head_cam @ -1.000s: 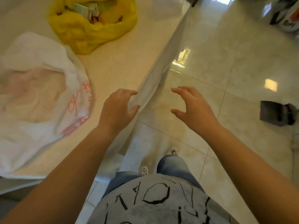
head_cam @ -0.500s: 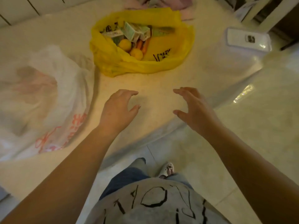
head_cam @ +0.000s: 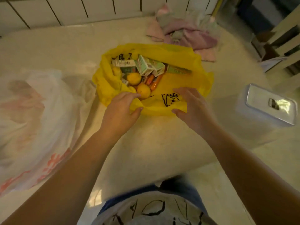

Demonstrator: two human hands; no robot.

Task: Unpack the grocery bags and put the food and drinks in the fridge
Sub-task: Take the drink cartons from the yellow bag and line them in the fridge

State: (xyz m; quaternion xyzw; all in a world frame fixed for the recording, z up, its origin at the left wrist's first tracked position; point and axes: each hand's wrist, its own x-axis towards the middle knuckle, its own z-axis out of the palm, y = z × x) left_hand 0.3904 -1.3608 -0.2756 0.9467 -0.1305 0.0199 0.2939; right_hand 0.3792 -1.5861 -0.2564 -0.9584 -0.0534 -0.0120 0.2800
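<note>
Yellow bag (head_cam: pixel 177 65) of cartons (head_cam: pixel 145 64) and oranges (head_cam: pixel 143 90) mid-counter (head_cam: pixel 154 143), left hand (head_cam: pixel 119 111) and right hand (head_cam: pixel 191 106) at its near rim, fingers loosely spread, gripping nothing clearly, white bag (head_cam: pixel 40 119) at left edge, lidded tub (head_cam: pixel 267 109) at right edge.

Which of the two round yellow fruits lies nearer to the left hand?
The lower fruit, beside the left hand's fingertips; the other fruit sits farther back in the yellow bag.

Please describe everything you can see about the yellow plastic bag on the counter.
The thin yellow plastic bag with black print lies slumped and open on the pale counter. Inside are small drink cartons, round yellow fruits and orange carrots. The left hand and right hand touch its near rim, fingers spread, not clearly gripping.
</note>
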